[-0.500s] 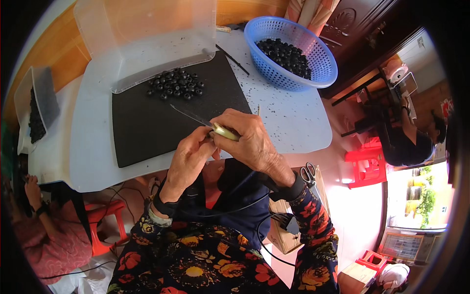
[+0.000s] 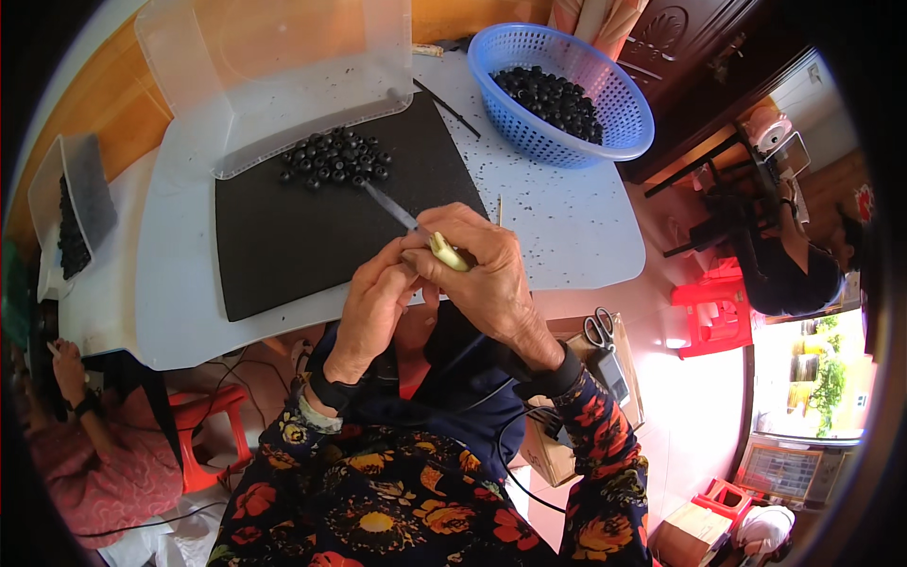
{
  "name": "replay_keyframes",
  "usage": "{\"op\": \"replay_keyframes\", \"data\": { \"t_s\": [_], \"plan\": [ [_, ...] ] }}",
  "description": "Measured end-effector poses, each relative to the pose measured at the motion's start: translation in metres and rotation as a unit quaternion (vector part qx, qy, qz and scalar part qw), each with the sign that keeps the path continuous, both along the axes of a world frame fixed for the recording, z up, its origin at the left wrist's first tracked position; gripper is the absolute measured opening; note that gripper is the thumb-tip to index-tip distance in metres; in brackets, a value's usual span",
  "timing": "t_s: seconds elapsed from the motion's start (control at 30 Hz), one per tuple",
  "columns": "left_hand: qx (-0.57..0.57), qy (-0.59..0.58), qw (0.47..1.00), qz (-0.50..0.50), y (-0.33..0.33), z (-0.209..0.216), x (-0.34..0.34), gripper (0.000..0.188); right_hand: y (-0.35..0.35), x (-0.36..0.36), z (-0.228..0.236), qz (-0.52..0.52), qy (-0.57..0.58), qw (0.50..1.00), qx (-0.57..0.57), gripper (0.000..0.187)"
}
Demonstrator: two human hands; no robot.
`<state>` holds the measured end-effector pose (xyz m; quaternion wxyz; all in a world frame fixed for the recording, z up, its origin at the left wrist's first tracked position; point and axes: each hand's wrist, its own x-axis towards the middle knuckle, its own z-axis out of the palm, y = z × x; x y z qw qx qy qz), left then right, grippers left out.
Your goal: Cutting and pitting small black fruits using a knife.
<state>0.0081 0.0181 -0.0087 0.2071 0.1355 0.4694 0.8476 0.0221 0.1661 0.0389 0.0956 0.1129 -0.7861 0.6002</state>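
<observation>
Two hands meet just below the black mat [image 2: 321, 236]: the right hand [image 2: 491, 274] has its fingers closed around a pale-handled needle tool [image 2: 425, 236], its tip pointing toward the dark beads [image 2: 335, 159] heaped on the mat's upper edge; the left hand [image 2: 373, 307] pinches something too small to tell.

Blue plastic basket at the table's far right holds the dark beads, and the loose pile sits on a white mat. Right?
Not quite. The head view shows the loose pile of dark round beads sitting on a black rectangular mat, not a white one. The blue plastic basket at the far right does hold dark beads.
</observation>
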Motion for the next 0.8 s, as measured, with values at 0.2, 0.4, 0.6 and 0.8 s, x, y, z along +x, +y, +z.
{"op": "replay_keyframes", "data": {
  "t_s": [0.2,0.4,0.6,0.8],
  "plan": [
    [-0.155,0.118,0.979,0.055,0.002,0.014,-0.003,0.019,0.014,0.011,-0.018,-0.168,-0.010,0.985,-0.029,0.012],
    [-0.169,0.179,0.967,0.064,0.002,0.007,-0.001,0.017,0.011,0.034,-0.024,-0.152,-0.055,0.980,0.117,0.026],
    [-0.200,0.176,0.963,0.035,0.000,0.007,-0.002,0.024,0.009,0.033,-0.018,-0.115,0.002,0.974,0.194,0.023],
    [-0.208,0.200,0.957,0.020,-0.001,0.001,-0.002,0.025,0.010,0.030,-0.017,-0.095,0.021,0.972,0.214,0.024]
  ]
}}
